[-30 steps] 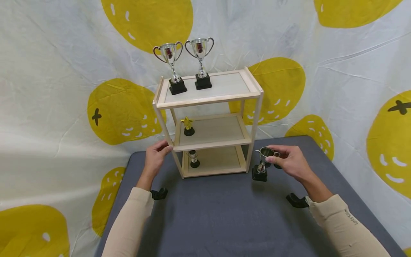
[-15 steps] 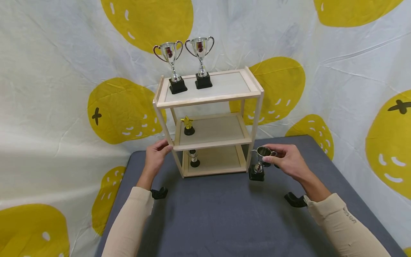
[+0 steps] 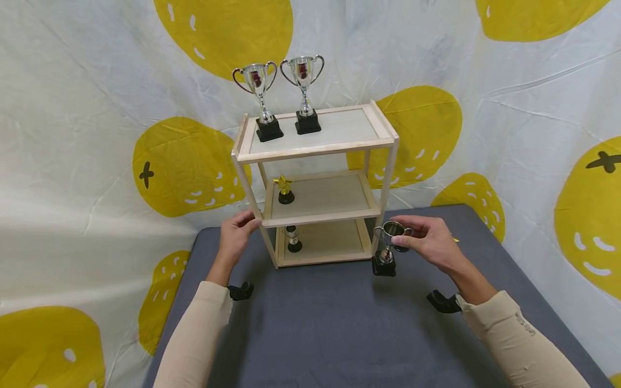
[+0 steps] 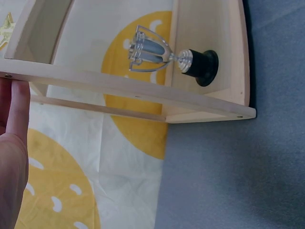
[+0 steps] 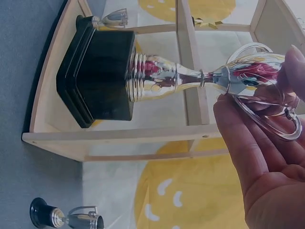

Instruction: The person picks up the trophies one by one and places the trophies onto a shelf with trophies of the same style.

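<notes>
My right hand (image 3: pixel 427 240) holds a silver trophy cup (image 5: pixel 157 78) with a black square base (image 3: pixel 384 265) by its bowl, fingers and thumb on either side. It is upright in front of the right front post of the wooden shelf (image 3: pixel 310 218). My left hand (image 3: pixel 234 237) grips the shelf's left post at the middle tier; its fingers (image 4: pixel 19 109) lie against the wood in the left wrist view. Two large silver trophies (image 3: pixel 265 116) (image 3: pixel 305 110) stand on the top tier. A gold star trophy (image 3: pixel 285 191) is on the middle tier, a small silver trophy (image 4: pixel 157 50) on the bottom tier.
Another small silver trophy (image 5: pixel 57 217) stands on the grey table (image 3: pixel 320 323) right of the shelf, mostly hidden behind my right hand in the head view. A yellow tip (image 3: pixel 456 240) shows behind that hand. A patterned cloth (image 3: pixel 524 134) hangs behind.
My right hand has carried the silver trophy cup a little to the left, toward the shelf's right post. A yellow tip now shows behind that hand. My left hand has stayed still.
</notes>
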`<state>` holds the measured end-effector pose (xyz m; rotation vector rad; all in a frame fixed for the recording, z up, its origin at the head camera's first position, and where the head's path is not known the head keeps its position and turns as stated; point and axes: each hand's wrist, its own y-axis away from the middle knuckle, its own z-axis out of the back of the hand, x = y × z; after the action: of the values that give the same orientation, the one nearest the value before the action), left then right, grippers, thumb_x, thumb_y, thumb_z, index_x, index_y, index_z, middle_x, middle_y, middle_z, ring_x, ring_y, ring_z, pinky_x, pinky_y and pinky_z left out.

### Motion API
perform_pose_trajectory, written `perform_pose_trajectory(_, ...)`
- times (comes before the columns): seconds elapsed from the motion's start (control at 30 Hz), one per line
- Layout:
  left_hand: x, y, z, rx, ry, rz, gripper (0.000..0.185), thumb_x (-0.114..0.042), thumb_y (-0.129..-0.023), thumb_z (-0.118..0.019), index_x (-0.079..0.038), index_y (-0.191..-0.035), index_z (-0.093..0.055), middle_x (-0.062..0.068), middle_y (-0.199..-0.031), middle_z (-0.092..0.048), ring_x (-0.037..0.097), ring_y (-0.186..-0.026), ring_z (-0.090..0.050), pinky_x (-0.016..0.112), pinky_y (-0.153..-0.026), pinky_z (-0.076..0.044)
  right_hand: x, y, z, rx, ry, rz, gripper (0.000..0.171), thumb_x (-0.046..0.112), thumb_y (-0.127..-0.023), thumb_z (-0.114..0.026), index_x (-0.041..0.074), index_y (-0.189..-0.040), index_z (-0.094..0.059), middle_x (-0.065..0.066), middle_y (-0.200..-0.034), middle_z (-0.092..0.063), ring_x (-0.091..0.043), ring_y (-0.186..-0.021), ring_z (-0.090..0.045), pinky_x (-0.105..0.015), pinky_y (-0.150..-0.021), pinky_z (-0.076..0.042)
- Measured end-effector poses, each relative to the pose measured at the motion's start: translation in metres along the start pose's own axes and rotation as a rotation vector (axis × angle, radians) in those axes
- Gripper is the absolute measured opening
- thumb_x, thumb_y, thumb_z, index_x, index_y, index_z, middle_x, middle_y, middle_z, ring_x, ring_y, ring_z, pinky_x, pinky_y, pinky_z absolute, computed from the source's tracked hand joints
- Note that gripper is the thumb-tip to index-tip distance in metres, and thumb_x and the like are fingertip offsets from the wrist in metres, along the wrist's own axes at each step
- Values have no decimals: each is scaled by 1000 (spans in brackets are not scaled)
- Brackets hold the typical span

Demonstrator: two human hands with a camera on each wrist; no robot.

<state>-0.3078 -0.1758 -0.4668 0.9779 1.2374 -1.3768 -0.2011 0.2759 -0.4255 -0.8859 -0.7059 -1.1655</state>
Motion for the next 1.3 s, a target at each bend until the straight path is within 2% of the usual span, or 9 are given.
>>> perform_pose_trajectory(0.13, 0, 0, 0, -1, 7, 4, 37, -5, -96, -74, 3, -132, -70, 7, -117, -72, 2, -96, -68, 14, -87, -58, 3, 0, -1, 11, 27, -7, 46, 14, -93, -79, 0, -136, -67, -25, -135, -68, 8, -96, -66, -20, -78, -60)
perform_pose_trajectory(0.4, -1, 1, 0, 2, 2, -7, 37, -5, -96, -74, 3, -131, -70, 11, -119, -72, 2, -96, -68, 14, -87, -58, 9, -3, -2, 36, 17, -11, 45, 15, -93, -80, 1, -134, -69, -23, -131, -70, -1, -88, -70, -25, -73, -60)
perform_pose_trajectory(0.57, 0, 1, 0, 2, -4, -13, 37, -6, -96, -75, 4, -131, -70, 6, -116, -73, 2, -95, -68, 14, -86, -58, 11, -3, -4, 47, 5, -12, 45, 15, -92, -80, 1, -134, -69, -23, -130, -71, -4, -86, -70, -26, -71, -60)
perform_pose_trajectory(0.77, 0, 1, 0, 2, 33, -13, 37, -4, -95, -74, 5, -131, -70, -4, -109, -72, 3, -95, -68, 15, -87, -59, 14, -5, -6, 59, -16, -1, 46, 14, -92, -81, 0, -134, -69, -24, -125, -72, -8, -81, -70, -27, -68, -60)
perform_pose_trajectory(0.97, -1, 1, 0, 6, 35, -14, 38, -3, -96, -73, 5, -133, -68, -5, -111, -70, 2, -97, -68, 14, -87, -58, 16, -7, -9, 63, -24, 32, 44, 12, -92, -80, 0, -132, -69, -24, -124, -72, -10, -77, -69, -30, -64, -59)
perform_pose_trajectory(1.3, -1, 1, 0, 7, 31, -25, 37, -4, -96, -73, 4, -133, -69, -4, -112, -70, 2, -98, -68, 14, -88, -58, 20, -9, -11, 70, -24, 71, 45, 10, -91, -81, 0, -133, -69, -25, -124, -71, -7, -77, -69, -27, -61, -56)
